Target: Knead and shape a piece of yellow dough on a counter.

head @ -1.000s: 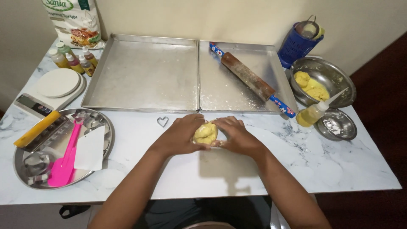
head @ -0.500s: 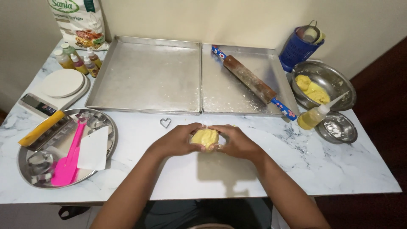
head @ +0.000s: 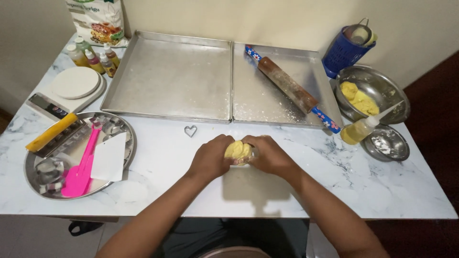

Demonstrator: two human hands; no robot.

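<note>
Dough lump (head: pixel 238 152), yellow & lumpy, squeezed btwn both hands, left (head: pixel 210 160) + right (head: pixel 270 155), over marble table (head: pixel 158 162).

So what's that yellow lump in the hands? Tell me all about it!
The dough is a small pale-yellow lump, soft-looking and smooth, with a fold or crease across its top. It sits pressed between the left hand and the right hand, whose fingers wrap its sides, so only its top shows. It is held just over the white marble table, in front of the two metal trays. Whether it touches the table cannot be seen.
</note>
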